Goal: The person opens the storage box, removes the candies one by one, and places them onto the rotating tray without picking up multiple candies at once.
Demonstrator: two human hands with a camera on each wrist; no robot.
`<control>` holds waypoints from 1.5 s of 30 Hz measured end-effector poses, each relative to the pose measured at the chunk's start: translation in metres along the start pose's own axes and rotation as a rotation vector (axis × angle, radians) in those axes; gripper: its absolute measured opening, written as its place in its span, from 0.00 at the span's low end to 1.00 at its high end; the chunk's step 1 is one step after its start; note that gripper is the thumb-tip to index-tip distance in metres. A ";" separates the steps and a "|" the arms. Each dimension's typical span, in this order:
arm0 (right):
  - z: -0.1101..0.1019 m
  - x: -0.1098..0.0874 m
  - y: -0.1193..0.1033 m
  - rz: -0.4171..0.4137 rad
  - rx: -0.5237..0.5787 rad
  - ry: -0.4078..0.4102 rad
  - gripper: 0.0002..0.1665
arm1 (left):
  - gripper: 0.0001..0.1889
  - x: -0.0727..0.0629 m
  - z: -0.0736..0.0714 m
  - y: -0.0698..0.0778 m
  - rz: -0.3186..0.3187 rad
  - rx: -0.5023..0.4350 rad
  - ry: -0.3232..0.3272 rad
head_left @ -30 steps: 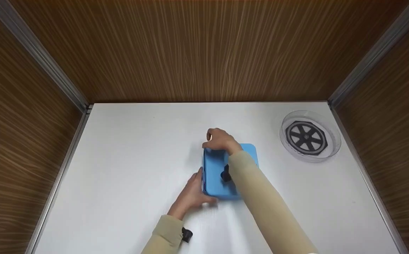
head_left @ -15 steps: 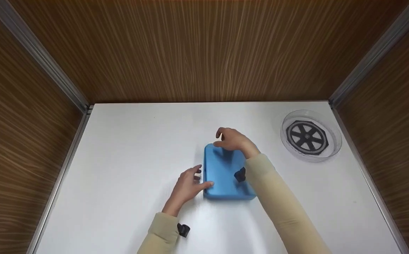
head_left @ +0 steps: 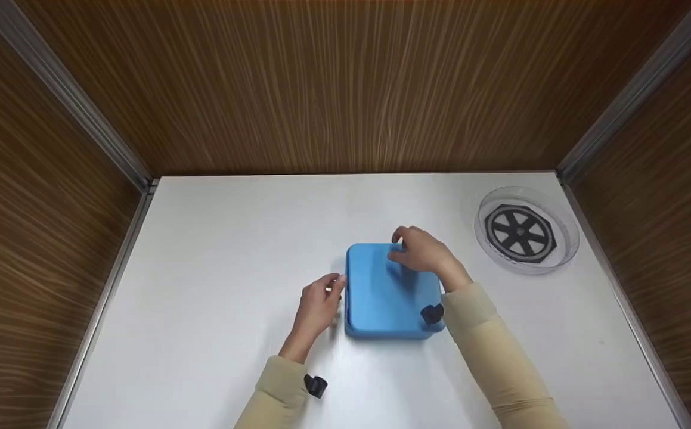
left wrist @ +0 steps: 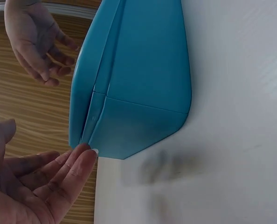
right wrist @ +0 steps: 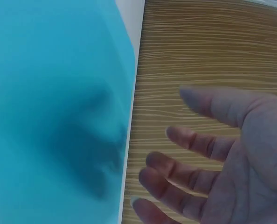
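A blue box with rounded corners and a lid on it (head_left: pixel 375 298) lies on the white table. In the left wrist view the seam between lid and body shows along the side of the blue box (left wrist: pixel 143 93). My left hand (head_left: pixel 314 310) is at the box's left side, with fingertips (left wrist: pixel 85 156) touching the edge by the seam. Over the lid's right part hovers my right hand (head_left: pixel 424 251), fingers loosely bent and holding nothing. Its shadow falls on the blue lid in the right wrist view, where the right hand (right wrist: pixel 213 158) is apart from it.
At the table's back right stands a clear round dish (head_left: pixel 536 269) with a black, spoked octagonal disc (head_left: pixel 520 232) in it. Wood-grain panels (head_left: pixel 357 89) with metal edging enclose the white table (head_left: pixel 232 238) at the back and both sides.
My right hand has moved right across the lid from its far left corner. The left hand let go of the box's side, then came back to its left edge. The box stays put.
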State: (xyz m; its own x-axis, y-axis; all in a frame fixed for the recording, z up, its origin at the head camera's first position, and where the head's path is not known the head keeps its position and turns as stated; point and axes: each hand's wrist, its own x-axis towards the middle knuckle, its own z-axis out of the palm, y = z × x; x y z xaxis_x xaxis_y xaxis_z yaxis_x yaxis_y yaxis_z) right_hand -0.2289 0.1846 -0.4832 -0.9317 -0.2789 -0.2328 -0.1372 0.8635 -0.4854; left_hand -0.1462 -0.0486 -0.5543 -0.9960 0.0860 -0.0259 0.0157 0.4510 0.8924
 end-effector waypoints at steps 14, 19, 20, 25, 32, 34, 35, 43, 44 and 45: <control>0.015 -0.036 0.046 0.214 0.115 0.166 0.44 | 0.22 0.004 0.004 0.008 -0.110 -0.129 -0.032; 0.018 -0.047 0.054 0.258 0.181 0.105 0.47 | 0.23 0.003 0.006 0.010 -0.137 -0.100 -0.050; 0.019 -0.049 0.055 0.261 0.199 0.087 0.47 | 0.23 0.003 0.006 0.010 -0.136 -0.086 -0.050; 0.023 -0.060 0.057 0.269 0.276 0.033 0.44 | 0.22 0.002 0.008 0.011 -0.094 -0.016 -0.042; 0.034 -0.067 0.059 0.280 0.293 0.063 0.40 | 0.21 0.000 0.010 0.011 -0.063 0.026 -0.074; 0.036 -0.069 0.060 0.288 0.299 0.069 0.39 | 0.21 0.000 0.011 0.010 -0.051 0.047 -0.085; 0.037 -0.069 0.060 0.291 0.304 0.069 0.38 | 0.21 -0.001 0.011 0.009 -0.040 0.063 -0.088; 0.043 -0.071 0.061 0.304 0.338 0.078 0.37 | 0.20 -0.001 0.016 0.008 0.018 0.145 -0.102; 0.043 -0.071 0.061 0.305 0.338 0.077 0.38 | 0.20 -0.001 0.016 0.008 0.013 0.144 -0.106; 0.044 -0.071 0.061 0.307 0.340 0.076 0.38 | 0.21 -0.001 0.016 0.008 0.005 0.142 -0.110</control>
State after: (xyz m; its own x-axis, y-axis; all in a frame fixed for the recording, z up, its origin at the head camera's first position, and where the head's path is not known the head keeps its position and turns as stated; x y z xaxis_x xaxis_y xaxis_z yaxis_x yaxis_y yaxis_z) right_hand -0.1565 0.2388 -0.5332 -0.9359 0.0106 -0.3522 0.2547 0.7110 -0.6554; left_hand -0.1437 -0.0304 -0.5543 -0.9802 0.1820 -0.0777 0.0410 0.5708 0.8201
